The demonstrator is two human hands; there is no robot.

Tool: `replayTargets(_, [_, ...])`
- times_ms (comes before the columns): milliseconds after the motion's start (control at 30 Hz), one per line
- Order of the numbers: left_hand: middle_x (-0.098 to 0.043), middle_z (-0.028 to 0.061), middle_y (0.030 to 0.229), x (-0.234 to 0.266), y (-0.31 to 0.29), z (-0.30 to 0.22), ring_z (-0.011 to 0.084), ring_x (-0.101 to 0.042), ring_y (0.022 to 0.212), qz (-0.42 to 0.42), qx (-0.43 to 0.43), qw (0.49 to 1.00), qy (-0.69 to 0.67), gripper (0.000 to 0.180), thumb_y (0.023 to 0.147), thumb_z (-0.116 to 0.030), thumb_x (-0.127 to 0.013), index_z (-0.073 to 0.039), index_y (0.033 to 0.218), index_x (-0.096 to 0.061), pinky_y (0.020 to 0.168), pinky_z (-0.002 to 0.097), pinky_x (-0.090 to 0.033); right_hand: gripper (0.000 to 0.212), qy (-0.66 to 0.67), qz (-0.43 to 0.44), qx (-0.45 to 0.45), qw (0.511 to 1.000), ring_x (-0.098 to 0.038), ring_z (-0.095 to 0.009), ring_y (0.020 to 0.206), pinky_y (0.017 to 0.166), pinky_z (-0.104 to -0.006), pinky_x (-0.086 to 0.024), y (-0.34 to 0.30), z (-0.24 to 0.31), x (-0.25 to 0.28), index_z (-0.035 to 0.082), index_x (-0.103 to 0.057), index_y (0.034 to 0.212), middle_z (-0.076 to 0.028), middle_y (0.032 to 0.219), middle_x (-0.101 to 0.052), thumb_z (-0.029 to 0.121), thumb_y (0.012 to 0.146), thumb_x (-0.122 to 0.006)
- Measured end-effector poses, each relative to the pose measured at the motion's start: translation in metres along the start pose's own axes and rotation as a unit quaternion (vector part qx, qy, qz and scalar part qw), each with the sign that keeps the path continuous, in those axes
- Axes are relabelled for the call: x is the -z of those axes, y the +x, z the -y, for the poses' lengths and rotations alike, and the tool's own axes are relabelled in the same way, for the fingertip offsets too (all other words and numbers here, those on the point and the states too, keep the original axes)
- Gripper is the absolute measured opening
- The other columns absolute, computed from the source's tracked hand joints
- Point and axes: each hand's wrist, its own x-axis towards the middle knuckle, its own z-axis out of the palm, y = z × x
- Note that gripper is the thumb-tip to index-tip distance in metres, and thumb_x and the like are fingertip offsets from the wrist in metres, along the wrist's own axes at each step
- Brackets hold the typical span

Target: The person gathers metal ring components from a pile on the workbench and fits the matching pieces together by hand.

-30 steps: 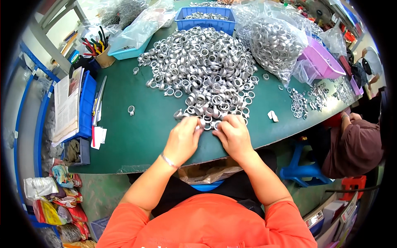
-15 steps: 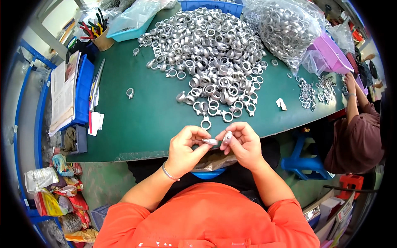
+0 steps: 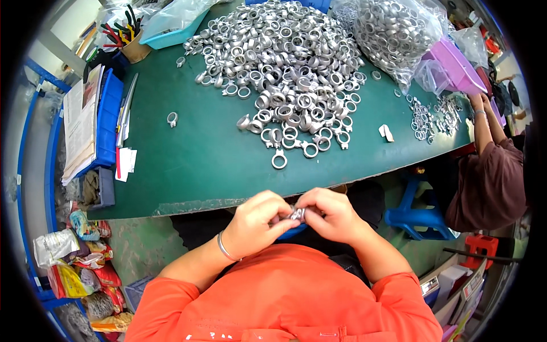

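Note:
My left hand and my right hand meet in front of my body, just off the table's near edge. Between their fingertips are small grey metal rings, pressed together and mostly hidden by the fingers. Each hand is closed in a pinch on this metal. Beyond them on the green table lies a large heap of grey metal rings with small lugs. A single loose ring lies at the heap's near tip, and another ring lies apart on the left.
Back right are a clear bag of rings and a pink bin. At the left stand a blue tray with papers and a tub of pliers. A co-worker sits right, near a blue stool.
My hands have come together and drawn down toward my body. The rings, earlier held one per hand and apart, now touch. The view has shifted slightly.

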Motion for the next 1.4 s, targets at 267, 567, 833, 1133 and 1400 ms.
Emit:
replayTargets(267, [-0.058, 0.0110, 0.091, -0.001, 0.028, 0.011, 0.0235, -0.059, 0.068, -0.066, -0.043, 0.976, 0.201, 0.028, 0.079, -0.011, -0.079, -0.002, 0.101, -0.063, 0.058, 0.0327, -0.050, 0.016, -0.264, -0.098, 0.026, 0.959, -0.062, -0.032, 0.076, 0.063, -0.0417, -0.052, 0.022, 0.003, 0.013, 0.007, -0.063, 0.097, -0.011, 0.088, -0.056, 0.007, 0.081, -0.068])
replayTargets(567, [-0.063, 0.0070, 0.099, 0.006, 0.041, 0.026, 0.0129, -0.061, 0.080, -0.072, 0.102, 0.984, 0.128, 0.036, 0.080, -0.005, -0.077, -0.001, 0.110, -0.058, 0.068, 0.0281, -0.051, 0.014, -0.173, -0.163, 0.013, 0.971, -0.063, -0.025, 0.080, 0.069, -0.0320, -0.053, 0.033, -0.016, 0.010, 0.001, -0.063, 0.089, -0.011, 0.096, -0.059, 0.001, 0.080, -0.074])
replayTargets(833, [-0.060, 0.0180, 0.121, 0.006, 0.007, 0.022, 0.0225, -0.064, 0.108, -0.010, 0.073, 0.946, -0.315, 0.041, 0.084, 0.014, -0.063, 0.002, 0.121, -0.050, 0.093, 0.0353, -0.054, 0.017, 0.112, -0.062, 0.039, 0.991, -0.065, -0.025, 0.099, 0.084, -0.0346, -0.054, 0.017, 0.000, 0.017, 0.001, -0.063, 0.095, -0.014, 0.111, -0.066, -0.009, 0.082, -0.067])
replayTargets(1133, [-0.060, 0.0095, 0.097, 0.010, 0.032, 0.014, 0.0145, -0.052, 0.056, -0.065, -0.050, 0.980, 0.179, 0.027, 0.079, -0.003, -0.076, -0.001, 0.103, -0.066, 0.054, 0.0284, -0.047, 0.023, -0.299, -0.185, 0.070, 0.934, -0.058, -0.036, 0.089, 0.077, -0.0432, -0.048, 0.031, -0.016, 0.026, 0.002, -0.062, 0.098, -0.015, 0.094, -0.060, 0.006, 0.078, -0.072])
replayTargets(1400, [-0.059, 0.0118, 0.098, 0.000, 0.077, 0.047, 0.0264, -0.062, 0.072, -0.135, -0.053, 0.954, 0.261, 0.020, 0.080, -0.002, -0.072, -0.002, 0.099, -0.065, 0.064, 0.0336, -0.052, 0.022, -0.225, -0.243, -0.016, 0.943, -0.063, -0.029, 0.078, 0.067, -0.0361, -0.051, 0.043, -0.028, 0.018, 0.001, -0.064, 0.099, -0.012, 0.085, -0.062, -0.002, 0.079, -0.073])
